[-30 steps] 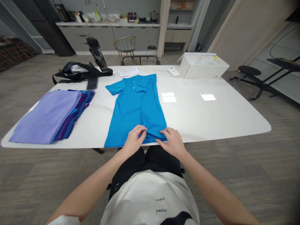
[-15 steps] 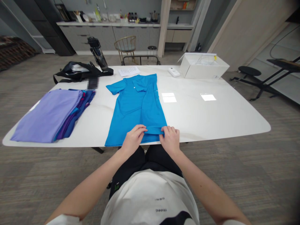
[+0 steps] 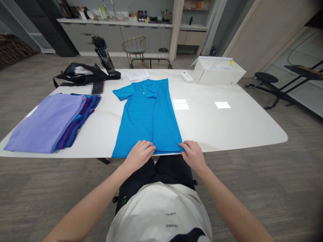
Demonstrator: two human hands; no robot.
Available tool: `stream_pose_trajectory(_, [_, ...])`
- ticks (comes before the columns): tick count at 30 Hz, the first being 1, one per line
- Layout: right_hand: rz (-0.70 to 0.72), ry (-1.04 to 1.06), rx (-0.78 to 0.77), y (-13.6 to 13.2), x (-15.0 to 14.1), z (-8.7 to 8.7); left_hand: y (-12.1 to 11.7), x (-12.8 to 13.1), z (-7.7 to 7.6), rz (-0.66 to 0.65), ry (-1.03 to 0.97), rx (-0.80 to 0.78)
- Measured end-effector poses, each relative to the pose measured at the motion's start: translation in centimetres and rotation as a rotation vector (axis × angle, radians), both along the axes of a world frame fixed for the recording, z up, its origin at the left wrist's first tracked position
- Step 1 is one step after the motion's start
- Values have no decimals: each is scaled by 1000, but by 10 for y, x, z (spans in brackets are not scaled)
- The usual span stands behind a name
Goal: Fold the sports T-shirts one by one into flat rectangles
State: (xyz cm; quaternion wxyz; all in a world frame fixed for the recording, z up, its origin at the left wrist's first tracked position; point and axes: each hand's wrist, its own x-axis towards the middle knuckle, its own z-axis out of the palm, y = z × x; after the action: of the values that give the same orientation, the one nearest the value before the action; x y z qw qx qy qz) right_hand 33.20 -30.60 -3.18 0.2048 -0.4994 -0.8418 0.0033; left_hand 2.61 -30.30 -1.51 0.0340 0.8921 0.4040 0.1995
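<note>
A bright blue shirt [image 3: 147, 117] lies lengthwise on the white table [image 3: 227, 124], its right side folded in over the middle and one sleeve sticking out at the far left. My left hand [image 3: 140, 154] rests on the shirt's near hem, fingers curled and pinching the cloth. My right hand [image 3: 193, 154] grips the hem's right corner at the table's front edge. Both hands sit at the near edge, about a shirt's width apart.
A stack of folded purple and blue garments [image 3: 50, 121] lies at the left. Farther back are a black bag [image 3: 80, 74], a dark bottle [image 3: 102, 57], a sheet of paper [image 3: 138, 75], a small white device [image 3: 186, 77] and a white box [image 3: 218, 71]. A chair [image 3: 135, 48] stands behind the table.
The hands have pulled the shirt's hem toward me and moved apart. The raised fold at the hem is now flat, and the right hand has shifted right to the corner.
</note>
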Motion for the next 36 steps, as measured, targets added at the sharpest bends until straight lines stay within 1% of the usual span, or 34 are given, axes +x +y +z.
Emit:
stream_pose_trajectory(3, [82,-30,-28,-4,11,1,-8,2,-4,-26,63,-31])
stream_pose_trajectory(5, [109,-29,-54,-6,16,3,-12,4,-3,-32,65,-71])
stream_pose_trajectory(7, [104,-9,-71,-6,20,6,-13,6,-1,-29,33,-103])
stream_pose_trajectory(9, [73,14,-72,-5,21,10,-13,9,1,0,-8,-107])
stream_pose_trajectory(11, [48,22,-79,-1,20,14,-11,11,2,43,-17,-93])
stream_pose_trajectory(14, [87,-24,-144,6,18,19,-12,15,3,38,36,-104])
stream_pose_trajectory(17, [138,-27,-223,15,18,25,-10,12,6,17,12,-175])
stream_pose_trajectory(19, [129,38,-273,26,17,32,1,2,11,49,-40,-224])
stream_pose_trajectory(21, [107,108,-317,47,11,38,25,-14,16,109,-82,-254])
stream_pose_trajectory(23, [91,152,-338,80,-2,43,62,-34,19,189,-116,-269])
stream_pose_trajectory(25, [94,174,-342,127,-22,44,106,-51,20,286,-146,-261])
stream_pose_trajectory(27, [117,182,-355,182,-47,39,147,-58,20,335,-158,-218])
stream_pose_trajectory(29, [135,163,-353,240,-73,32,184,-52,18,300,-140,-172])
stream_pose_trajectory(31, [103,151,-310,291,-94,24,215,-38,15,236,-66,-143])
stream_pose_trajectory(32, [73,144,-285,313,-102,21,231,-30,13,233,-18,-131])
stream_pose_trajectory(34, [7,117,-240,348,-113,17,262,-19,7,300,42,-122])
stream_pose_trajectory(36, [-42,73,-208,372,-119,15,296,-16,3,411,47,-129])
